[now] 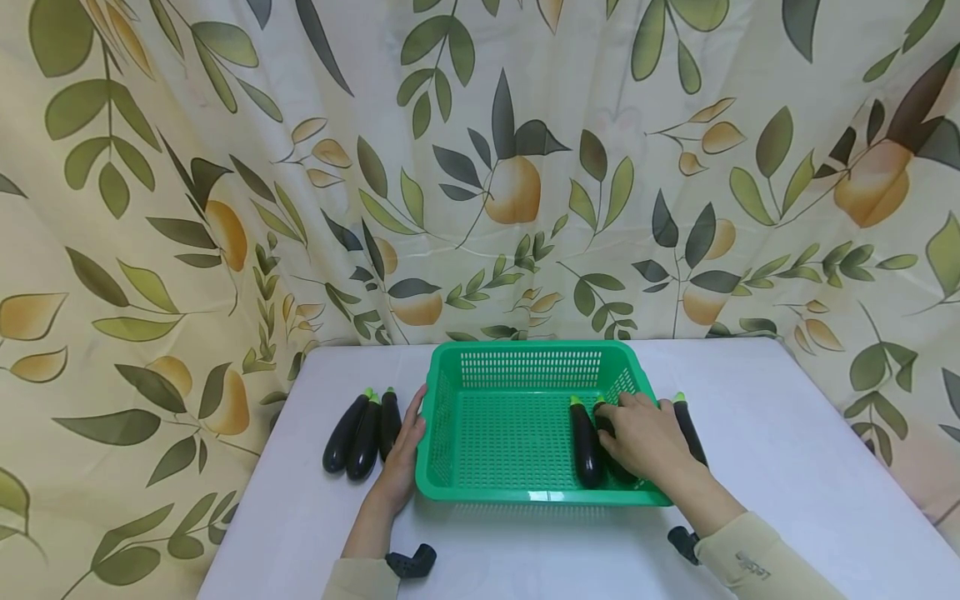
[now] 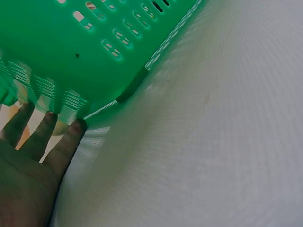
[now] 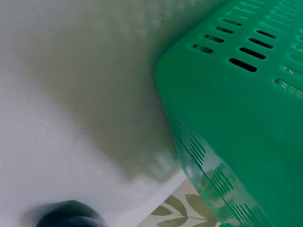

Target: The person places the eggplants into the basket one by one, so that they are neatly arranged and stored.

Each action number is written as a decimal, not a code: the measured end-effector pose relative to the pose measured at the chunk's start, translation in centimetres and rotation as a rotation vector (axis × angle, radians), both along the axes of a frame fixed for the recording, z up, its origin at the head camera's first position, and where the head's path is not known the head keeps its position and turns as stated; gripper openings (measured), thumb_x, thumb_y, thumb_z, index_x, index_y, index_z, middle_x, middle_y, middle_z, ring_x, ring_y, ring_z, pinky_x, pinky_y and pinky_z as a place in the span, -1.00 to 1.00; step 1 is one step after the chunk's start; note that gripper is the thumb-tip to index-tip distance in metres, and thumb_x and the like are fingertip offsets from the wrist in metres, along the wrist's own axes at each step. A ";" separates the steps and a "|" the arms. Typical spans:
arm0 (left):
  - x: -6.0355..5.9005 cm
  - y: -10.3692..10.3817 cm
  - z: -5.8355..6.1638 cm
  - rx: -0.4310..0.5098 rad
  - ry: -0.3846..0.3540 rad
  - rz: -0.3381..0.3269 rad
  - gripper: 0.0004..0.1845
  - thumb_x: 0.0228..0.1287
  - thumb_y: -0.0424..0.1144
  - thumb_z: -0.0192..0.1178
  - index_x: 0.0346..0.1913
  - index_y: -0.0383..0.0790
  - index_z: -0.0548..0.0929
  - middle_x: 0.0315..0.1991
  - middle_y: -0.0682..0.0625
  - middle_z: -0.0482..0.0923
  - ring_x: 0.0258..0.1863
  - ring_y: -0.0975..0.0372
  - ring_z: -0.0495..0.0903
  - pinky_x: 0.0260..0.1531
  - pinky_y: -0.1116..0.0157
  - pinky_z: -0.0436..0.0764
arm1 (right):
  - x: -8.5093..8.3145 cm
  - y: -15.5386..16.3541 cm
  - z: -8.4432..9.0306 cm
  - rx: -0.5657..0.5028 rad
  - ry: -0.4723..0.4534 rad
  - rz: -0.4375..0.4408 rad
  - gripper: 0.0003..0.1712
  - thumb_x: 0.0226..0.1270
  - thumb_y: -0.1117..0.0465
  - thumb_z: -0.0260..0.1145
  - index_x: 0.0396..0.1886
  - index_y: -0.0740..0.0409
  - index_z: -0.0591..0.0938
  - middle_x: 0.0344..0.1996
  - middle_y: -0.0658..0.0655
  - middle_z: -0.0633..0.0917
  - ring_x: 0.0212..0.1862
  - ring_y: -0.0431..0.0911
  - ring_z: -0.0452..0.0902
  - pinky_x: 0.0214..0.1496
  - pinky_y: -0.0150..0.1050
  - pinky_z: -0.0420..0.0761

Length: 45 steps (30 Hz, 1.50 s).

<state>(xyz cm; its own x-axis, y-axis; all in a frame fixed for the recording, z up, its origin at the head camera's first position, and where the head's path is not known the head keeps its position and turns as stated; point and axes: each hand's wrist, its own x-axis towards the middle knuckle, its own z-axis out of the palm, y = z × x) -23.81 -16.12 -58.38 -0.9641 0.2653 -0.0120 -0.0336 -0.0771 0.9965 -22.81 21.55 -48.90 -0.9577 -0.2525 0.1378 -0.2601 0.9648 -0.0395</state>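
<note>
A green plastic basket stands mid-table with two dark eggplants inside its right part. One eggplant lies uncovered. Over the basket's right rim reaches my right hand, its fingers and thumb gripping the other eggplant, which the hand partly hides. My left hand rests on the basket's left side; the left wrist view shows its straight fingers against the slotted wall. In the right wrist view only the basket's outer wall shows, with the right hand out of sight.
Several eggplants lie together left of the basket. Another eggplant lies just outside its right wall, partly behind my right hand. A white cloth covers the table, and a leaf-patterned curtain hangs behind it.
</note>
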 end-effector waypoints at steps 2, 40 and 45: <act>0.0 0.0 0.1 -0.005 0.002 0.003 -0.47 0.65 0.23 -0.29 0.57 0.65 0.00 0.69 0.26 -0.15 0.71 0.09 -0.28 0.56 -0.33 -0.29 | 0.0 0.1 -0.1 0.004 0.007 0.002 -0.61 0.24 0.05 0.53 0.03 0.09 0.79 -0.32 0.12 0.67 -0.31 -0.02 0.42 -0.27 0.06 0.48; 0.0 0.1 0.2 0.022 0.002 -0.006 -0.47 0.66 0.21 -0.29 0.58 0.63 0.01 0.69 0.24 -0.18 0.70 0.09 -0.28 0.56 -0.33 -0.28 | 0.2 0.5 0.7 -0.148 -0.001 0.005 -0.57 0.28 0.04 0.51 0.11 0.07 0.77 -0.17 0.15 0.71 -0.12 0.06 0.60 -0.10 0.22 0.58; 0.0 0.1 0.2 0.016 0.002 -0.002 -0.47 0.66 0.21 -0.29 0.58 0.63 0.01 0.69 0.23 -0.18 0.71 0.08 -0.29 0.56 -0.33 -0.29 | 0.3 0.9 0.9 -0.168 0.048 0.002 -0.62 0.30 0.07 0.50 0.09 0.04 0.78 -0.08 0.18 0.71 -0.01 0.16 0.61 0.01 0.34 0.55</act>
<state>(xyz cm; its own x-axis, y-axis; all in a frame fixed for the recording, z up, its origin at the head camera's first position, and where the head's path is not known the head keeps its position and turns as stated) -23.78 -16.02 -58.20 -0.9635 0.2678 -0.0057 -0.0317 -0.0929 0.9952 -22.46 22.42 -48.00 -0.9484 -0.2241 0.2242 -0.2677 0.9450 -0.1879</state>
